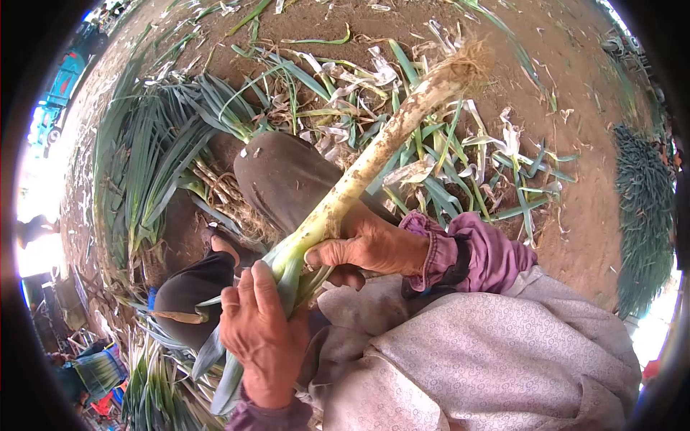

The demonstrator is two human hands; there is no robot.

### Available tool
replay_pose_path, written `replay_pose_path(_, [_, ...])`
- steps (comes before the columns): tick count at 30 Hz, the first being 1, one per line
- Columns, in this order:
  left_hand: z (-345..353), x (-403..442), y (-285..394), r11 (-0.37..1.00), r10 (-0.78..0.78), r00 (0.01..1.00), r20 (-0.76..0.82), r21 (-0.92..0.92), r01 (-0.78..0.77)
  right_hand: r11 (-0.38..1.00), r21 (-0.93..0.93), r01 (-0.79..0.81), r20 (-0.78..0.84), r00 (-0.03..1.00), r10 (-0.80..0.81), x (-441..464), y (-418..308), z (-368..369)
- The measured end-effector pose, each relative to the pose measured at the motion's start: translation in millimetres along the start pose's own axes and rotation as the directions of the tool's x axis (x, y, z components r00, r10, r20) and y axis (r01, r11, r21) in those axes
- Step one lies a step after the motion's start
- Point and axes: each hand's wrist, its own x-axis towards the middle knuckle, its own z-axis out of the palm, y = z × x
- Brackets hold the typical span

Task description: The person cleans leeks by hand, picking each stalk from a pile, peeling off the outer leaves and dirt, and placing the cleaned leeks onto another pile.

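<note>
A long leek (363, 172) slants across the middle of the view, its soil-specked white stalk ending in shaggy roots (471, 63) at the upper right. My right hand (370, 248) is wrapped round the pale green part, thumb on the near side. Just below, my left hand (262, 327) closes over the green leaves at the leek's lower end. Some leaves hang down past the left hand. My left fingers are partly bent, and what lies under the palm is hidden. Both sleeves are purple, and a patterned pale apron (489, 352) covers my lap.
Bundled leeks (147, 154) lie at the left, and more (162, 391) at lower left. Stripped leaves and dry peelings (445, 172) litter the soil beyond my knee (277, 176). A large pile of green leeks (643, 215) is at far right. A teal vehicle (65, 79) stands upper left.
</note>
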Motion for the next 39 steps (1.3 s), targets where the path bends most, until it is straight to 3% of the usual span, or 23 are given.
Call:
replay_pose_path(2, [-23,12,1,0.989,0.016,0.983,0.184,-0.148,0.012,1.000,0.015,-0.025,-0.023,0.999,0.025,-1,1,0])
replay_pose_path(5, [-13,17,-2,0.978,0.145,0.989,0.008,-0.154,-0.143,1.000,0.011,0.003,0.000,1.000,-0.003,0,1,-3])
replay_pose_path(8, [4,21,6,0.994,0.066,0.998,0.000,-0.083,-0.065,0.980,0.132,-0.147,-0.063,0.986,0.156,-1,-5,-3])
replay_pose_path(11, [21,27,4,1.000,-0.010,1.000,-0.022,0.029,0.010,0.911,0.399,-0.106,0.089,0.993,0.077,2,4,-20])
replay_pose_path(12, [23,26,-2,0.999,-0.027,1.000,0.008,0.025,0.027,0.920,0.382,-0.081,-0.022,0.995,0.097,-6,-15,-26])
replay_pose_path(13, [24,23,-8,0.999,-0.040,0.998,0.042,0.026,0.039,0.932,0.361,0.018,-0.223,0.973,0.067,-20,-38,-35])
replay_pose_path(14, [25,18,-13,0.997,-0.064,0.996,0.062,0.036,0.062,0.967,0.096,0.237,-0.338,0.921,-0.192,-16,-24,-84])
replay_pose_path(15, [25,12,-18,0.995,-0.088,0.993,0.082,0.049,0.084,0.832,0.004,0.554,-0.601,0.666,-0.441,-24,-35,-103])
replay_pose_path(16, [24,6,-24,0.992,-0.114,0.988,0.102,0.065,0.108,0.689,-0.252,0.680,-0.513,0.510,-0.690,-39,-48,-157])
replay_pose_path(17, [21,0,-33,0.991,-0.134,0.980,0.147,0.049,0.128,0.510,0.403,0.760,-0.669,0.625,-0.402,-62,-91,-214])
replay_pose_path(18, [18,-6,-43,0.988,-0.153,0.970,0.191,0.037,0.149,0.320,0.671,0.669,-0.408,0.694,-0.594,-88,-102,-290])
replay_pose_path(21, [5,-12,-60,0.979,-0.117,0.982,0.146,-0.152,0.139,0.410,0.425,0.807,-0.467,0.584,-0.664,-164,-139,-381])
replay_pose_path(24, [-13,4,-58,0.839,-0.177,0.950,0.256,-0.466,0.282,0.405,0.508,0.760,-0.626,0.649,-0.433,-139,-111,-313])
replay_pose_path(27, [-34,25,-43,0.749,-0.180,0.903,0.390,-0.541,0.383,0.691,0.238,0.683,-0.673,0.629,-0.390,-73,-47,-272])
replay_pose_path(28, [-39,30,-34,0.737,-0.173,0.910,0.377,-0.563,0.374,0.820,0.210,0.533,-0.564,0.751,-0.344,-51,-16,-269])
replay_pose_path(29, [-35,30,-32,0.722,-0.161,0.918,0.362,-0.590,0.360,0.956,-0.098,0.277,-0.702,0.661,-0.264,-19,-26,-178])
replay_pose_path(30, [-27,28,-32,0.706,-0.149,0.926,0.347,-0.619,0.345,0.988,-0.113,0.100,-0.564,0.813,-0.147,-13,-23,-137])
replay_pose_path(31, [-22,27,-30,0.687,-0.137,0.933,0.332,-0.647,0.331,0.977,-0.146,0.154,-0.361,0.911,-0.198,1,0,-112])
replay_pose_path(32, [-21,29,-23,0.736,-0.141,0.934,0.328,-0.596,0.320,0.986,-0.161,0.046,-0.373,0.922,-0.104,10,-11,-65])
replay_pose_path(33, [-16,28,-17,0.764,-0.139,0.943,0.303,-0.573,0.296,0.815,-0.522,0.251,-0.183,0.900,-0.395,21,1,-41])
replay_pose_path(35, [3,25,-11,0.816,-0.139,0.963,0.233,-0.524,0.244,0.803,-0.538,0.257,-0.157,0.905,-0.395,31,18,1])
replay_pose_path(37, [14,28,-1,0.848,-0.083,0.996,0.026,-0.524,0.084,0.540,-0.689,0.483,-0.201,0.589,-0.783,53,35,21])
replay_pose_path(39, [15,32,0,0.786,-0.108,0.992,0.061,-0.606,0.123,0.732,-0.415,0.540,-0.295,0.681,-0.670,49,34,31])
